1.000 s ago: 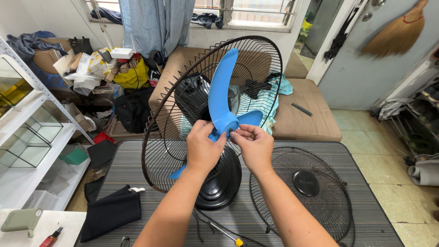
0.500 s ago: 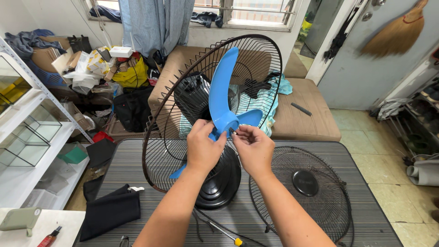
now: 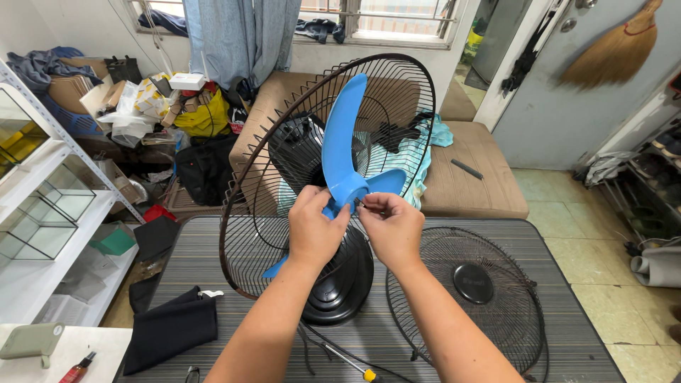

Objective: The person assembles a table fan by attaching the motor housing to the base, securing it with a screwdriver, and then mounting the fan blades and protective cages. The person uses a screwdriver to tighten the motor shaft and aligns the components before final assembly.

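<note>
Since the earlier frame the right hand [image 3: 392,228] has shifted slightly, its fingertips drawn closer onto the small dark fastener at the front of the blue fan blade [image 3: 345,159], while the blade itself has barely turned. The left hand [image 3: 313,228] is closed around the blade's hub from the left, and the right hand pinches the fastener just beside it. The blade sits inside the rear fan guard [image 3: 284,142], which stands upright on the black fan base [image 3: 344,287] on the striped worktop [image 3: 213,262]. Right of the base the loose front guard [image 3: 472,294] lies flat on the worktop; in front of the base lies a screwdriver [image 3: 355,365] with a yellow handle end; left of the base a black cloth [image 3: 174,330] lies folded. Far left of the fan guard a white shelf [image 3: 42,213] carries clear glass tanks [image 3: 60,195], and what they hold cannot be told. Behind the guard's left edge, on the floor, a pile holds a yellow bag [image 3: 206,117] stuffed with items, a white flat box [image 3: 188,81] on top, printed yellow-and-white cartons [image 3: 152,96] and a brown cardboard box [image 3: 71,92]
</note>
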